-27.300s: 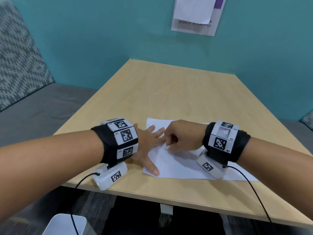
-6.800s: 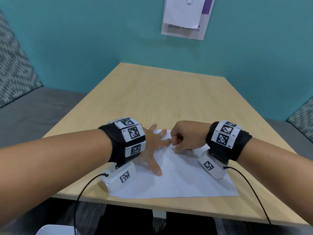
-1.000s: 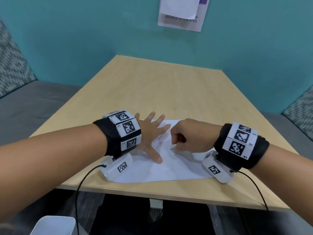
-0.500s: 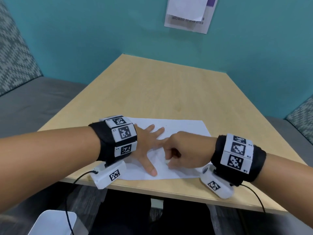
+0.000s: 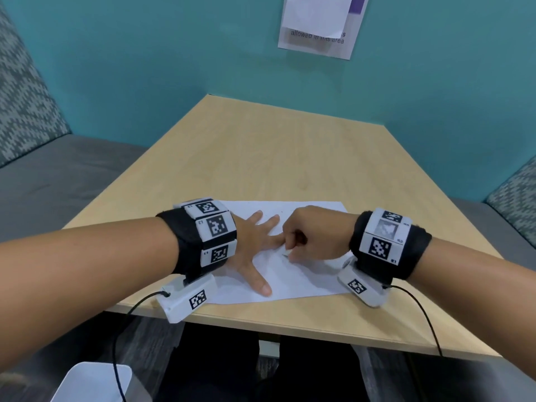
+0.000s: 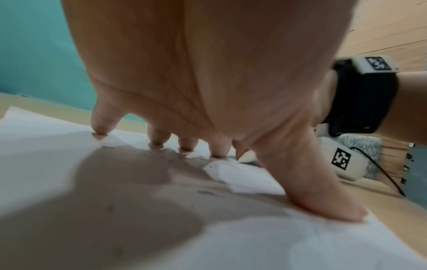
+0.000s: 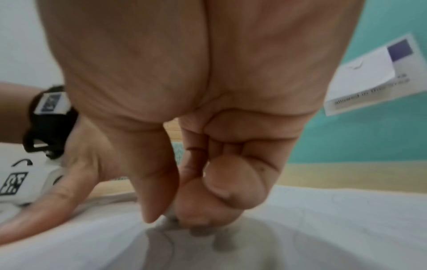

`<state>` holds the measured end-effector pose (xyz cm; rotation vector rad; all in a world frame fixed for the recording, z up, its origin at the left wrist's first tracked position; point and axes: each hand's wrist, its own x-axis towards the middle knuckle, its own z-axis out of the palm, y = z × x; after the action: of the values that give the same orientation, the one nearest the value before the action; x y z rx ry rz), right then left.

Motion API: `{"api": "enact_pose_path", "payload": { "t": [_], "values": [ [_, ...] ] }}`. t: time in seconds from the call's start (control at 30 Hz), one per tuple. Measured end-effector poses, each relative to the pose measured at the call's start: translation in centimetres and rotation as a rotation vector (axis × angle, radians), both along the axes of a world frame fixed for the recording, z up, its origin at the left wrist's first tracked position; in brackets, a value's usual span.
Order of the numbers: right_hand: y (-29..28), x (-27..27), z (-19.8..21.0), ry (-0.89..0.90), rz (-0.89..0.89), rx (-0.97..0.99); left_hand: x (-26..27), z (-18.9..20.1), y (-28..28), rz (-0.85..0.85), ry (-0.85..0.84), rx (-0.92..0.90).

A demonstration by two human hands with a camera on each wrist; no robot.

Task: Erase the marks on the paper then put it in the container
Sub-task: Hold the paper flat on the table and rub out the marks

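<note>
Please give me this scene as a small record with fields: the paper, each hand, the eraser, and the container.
paper: flat on the wooden table, near its front edge
left hand: spread flat, fingers pressing the paper
right hand: curled, pinching the eraser
eraser: small, white, tip on the paper
container: white, below the table edge, left; only partly visible

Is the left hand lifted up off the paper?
No, the left hand lies with its fingers spread and their tips pressed down on the paper, as the left wrist view shows plainly.
</note>
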<state>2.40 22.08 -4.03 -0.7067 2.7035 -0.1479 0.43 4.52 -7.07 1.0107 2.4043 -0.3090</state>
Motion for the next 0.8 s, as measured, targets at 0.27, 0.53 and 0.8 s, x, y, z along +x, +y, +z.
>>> {"api": "enact_pose_path", "payload": {
  "t": [0.27, 0.53, 0.8],
  "values": [
    [0.1, -0.3, 0.1, -0.008, 0.008, -0.016, -0.1, 0.1, 0.0, -0.005, 0.000, -0.016],
    [0.0, 0.1, 0.0, -0.031, 0.035, -0.013, -0.3, -0.1, 0.0, 0.004, -0.010, -0.011],
    [0.2, 1.8, -0.1, -0.113, 0.092, -0.049, -0.3, 0.0, -0.1, 0.008, -0.025, 0.009]
  ]
}}
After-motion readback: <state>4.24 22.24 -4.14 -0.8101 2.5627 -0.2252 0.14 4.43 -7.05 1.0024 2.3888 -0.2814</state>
